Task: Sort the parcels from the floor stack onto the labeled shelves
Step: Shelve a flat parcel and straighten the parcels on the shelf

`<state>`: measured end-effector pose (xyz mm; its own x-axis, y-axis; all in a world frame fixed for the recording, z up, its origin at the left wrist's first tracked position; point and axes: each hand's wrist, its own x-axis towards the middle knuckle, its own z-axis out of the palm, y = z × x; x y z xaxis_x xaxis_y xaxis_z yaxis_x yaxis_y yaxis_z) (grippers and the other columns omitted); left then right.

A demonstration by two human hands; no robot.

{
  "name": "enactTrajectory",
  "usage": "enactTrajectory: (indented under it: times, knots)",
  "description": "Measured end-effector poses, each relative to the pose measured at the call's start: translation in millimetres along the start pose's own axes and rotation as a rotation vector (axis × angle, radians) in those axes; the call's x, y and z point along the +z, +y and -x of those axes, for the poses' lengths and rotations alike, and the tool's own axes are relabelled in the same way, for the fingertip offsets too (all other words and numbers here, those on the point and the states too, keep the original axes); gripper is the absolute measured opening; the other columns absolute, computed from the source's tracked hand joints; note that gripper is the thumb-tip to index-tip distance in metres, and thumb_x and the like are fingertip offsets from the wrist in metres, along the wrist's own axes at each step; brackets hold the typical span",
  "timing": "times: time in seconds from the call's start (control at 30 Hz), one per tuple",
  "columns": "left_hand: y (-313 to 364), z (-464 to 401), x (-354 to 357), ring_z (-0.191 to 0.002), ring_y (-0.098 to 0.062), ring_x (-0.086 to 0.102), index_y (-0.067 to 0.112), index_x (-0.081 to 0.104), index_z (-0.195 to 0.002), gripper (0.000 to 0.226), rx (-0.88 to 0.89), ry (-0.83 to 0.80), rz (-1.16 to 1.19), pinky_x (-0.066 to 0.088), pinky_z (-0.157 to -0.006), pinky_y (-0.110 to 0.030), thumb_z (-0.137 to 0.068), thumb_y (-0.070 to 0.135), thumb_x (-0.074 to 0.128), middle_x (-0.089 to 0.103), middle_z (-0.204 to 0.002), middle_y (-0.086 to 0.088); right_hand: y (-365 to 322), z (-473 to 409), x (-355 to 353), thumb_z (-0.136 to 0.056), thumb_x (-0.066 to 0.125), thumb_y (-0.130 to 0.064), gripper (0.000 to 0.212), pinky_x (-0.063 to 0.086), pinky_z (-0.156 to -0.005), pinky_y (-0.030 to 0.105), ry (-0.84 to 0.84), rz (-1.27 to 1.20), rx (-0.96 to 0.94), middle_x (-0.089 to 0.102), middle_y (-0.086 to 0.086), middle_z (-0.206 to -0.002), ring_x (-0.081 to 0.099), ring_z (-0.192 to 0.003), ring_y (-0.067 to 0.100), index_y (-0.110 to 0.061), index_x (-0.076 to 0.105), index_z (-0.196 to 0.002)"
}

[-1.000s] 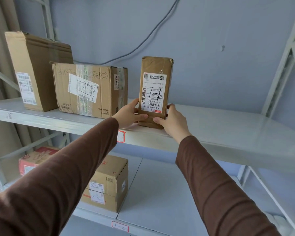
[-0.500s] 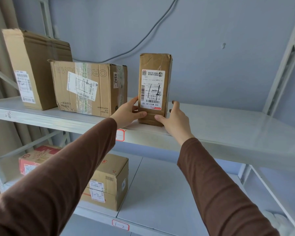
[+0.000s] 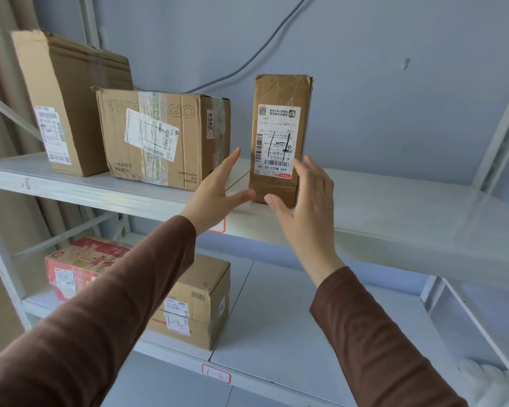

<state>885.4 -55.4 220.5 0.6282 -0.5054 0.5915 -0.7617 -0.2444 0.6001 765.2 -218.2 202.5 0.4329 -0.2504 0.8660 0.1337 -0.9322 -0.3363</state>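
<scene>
parcel (image 3: 279, 136) upright on shelf (image 3: 394, 207), hands apart

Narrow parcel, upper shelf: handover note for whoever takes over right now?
Left hand: open, beside the narrow parcel, gripping nothing.
Right hand: open, on the parcel's other side, also empty.
Parcel stands upright on the upper shelf, label facing out, right of the wide taped box.
Done: this parcel is placed.
Left: the floor stack is out of view, so I cannot tell how many parcels remain; go back and check.
</scene>
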Motion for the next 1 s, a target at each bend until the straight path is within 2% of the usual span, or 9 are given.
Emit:
enactTrajectory:
  times: [0.07, 0.1, 0.23, 0.4, 0.6, 0.7, 0.77, 0.83, 1.0]
  knots:
    - [-1.8, 14.3, -3.4, -0.144, 0.003, 0.027, 0.033, 0.019, -0.162, 0.088, 0.041, 0.041, -0.022, 0.022, -0.113, -0.009, -0.092, 0.037, 0.073, 0.028, -0.165, 0.010, -8.3, 9.8, 4.4, -0.093, 0.073, -0.038, 0.067, 0.037, -0.117, 0.043, 0.023, -0.016, -0.097, 0.042, 0.010, -0.158, 0.037, -0.145, 0.030, -0.008, 0.048, -0.147]
    - [-3.2, 21.6, -4.9, -0.143, 0.007, 0.026, 0.033, 0.020, -0.162, 0.087, 0.056, 0.053, -0.031, 0.019, -0.111, -0.005, -0.093, 0.035, 0.073, 0.027, -0.165, 0.011, -12.1, 14.4, 7.6, -0.094, 0.072, -0.037, 0.064, 0.037, -0.117, 0.043, 0.027, -0.026, -0.141, 0.044, 0.010, -0.156, 0.038, -0.144, 0.029, -0.007, 0.050, -0.146]
    - [-15.3, 45.0, -12.8, -0.151, 0.001, 0.022, 0.032, 0.022, -0.161, 0.085, 0.092, 0.084, -0.082, 0.021, -0.121, -0.021, -0.093, 0.032, 0.073, 0.025, -0.167, 0.010, -26.0, 28.4, 27.1, -0.095, 0.073, -0.033, 0.060, 0.036, -0.117, 0.048, -0.011, -0.089, -0.234, 0.047, 0.012, -0.153, 0.040, -0.144, 0.031, -0.003, 0.052, -0.143]
    - [-36.9, 64.6, -43.9, -0.151, 0.002, 0.021, 0.032, 0.021, -0.161, 0.084, 0.037, 0.134, -0.151, 0.017, -0.114, -0.008, -0.093, 0.036, 0.071, 0.024, -0.167, 0.010, -53.8, 32.1, 60.7, -0.095, 0.073, -0.033, 0.061, 0.036, -0.118, 0.048, -0.111, -0.121, -0.248, 0.044, 0.012, -0.155, 0.039, -0.146, 0.031, -0.006, 0.050, -0.145]
    - [-78.7, 83.2, -117.9, -0.152, 0.001, 0.021, 0.032, 0.021, -0.161, 0.085, -0.010, 0.184, -0.180, 0.017, -0.119, -0.018, -0.094, 0.033, 0.072, 0.025, -0.167, 0.010, -117.9, 23.3, 116.2, -0.095, 0.072, -0.037, 0.061, 0.036, -0.119, 0.043, -0.119, -0.188, -0.282, 0.046, 0.012, -0.153, 0.039, -0.144, 0.029, -0.007, 0.051, -0.144]
    - [-107.6, 91.0, -168.9, -0.149, 0.003, 0.022, 0.035, 0.020, -0.161, 0.085, -0.039, 0.207, -0.168, 0.019, -0.118, -0.020, -0.093, 0.033, 0.072, 0.024, -0.167, 0.009, -164.0, 18.2, 156.5, -0.096, 0.071, -0.038, 0.062, 0.036, -0.118, 0.046, -0.118, -0.205, -0.292, 0.045, 0.012, -0.154, 0.039, -0.145, 0.030, -0.006, 0.049, -0.145]
    - [-129.4, 93.0, -204.1, -0.152, -0.002, 0.020, 0.036, 0.019, -0.161, 0.087, -0.050, 0.204, -0.184, 0.020, -0.122, -0.027, -0.093, 0.034, 0.073, 0.021, -0.169, 0.007, -194.5, 15.6, 182.7, -0.096, 0.071, -0.039, 0.064, 0.035, -0.119, 0.049, -0.133, -0.184, -0.283, 0.043, 0.012, -0.157, 0.035, -0.148, 0.031, -0.008, 0.047, -0.148]
    - [-149.5, 92.9, -235.8, -0.155, -0.008, 0.015, 0.034, 0.018, -0.162, 0.089, -0.043, 0.192, -0.254, 0.019, -0.125, -0.035, -0.092, 0.037, 0.072, 0.018, -0.170, 0.006, -219.9, 11.8, 205.5, -0.098, 0.065, -0.043, 0.066, 0.033, -0.120, 0.052, -0.156, -0.147, -0.265, 0.041, 0.011, -0.159, 0.031, -0.151, 0.031, -0.010, 0.044, -0.151]
    - [-193.0, 87.5, -290.0, -0.157, -0.007, 0.000, 0.035, 0.013, -0.162, 0.089, -0.059, 0.148, -0.382, 0.008, -0.123, -0.032, -0.093, 0.043, 0.069, 0.006, -0.171, 0.009, -258.1, 0.4, 252.0, -0.098, 0.047, -0.055, 0.070, 0.032, -0.120, 0.053, -0.213, -0.075, -0.185, 0.041, 0.011, -0.160, 0.031, -0.151, 0.033, -0.012, 0.041, -0.153]
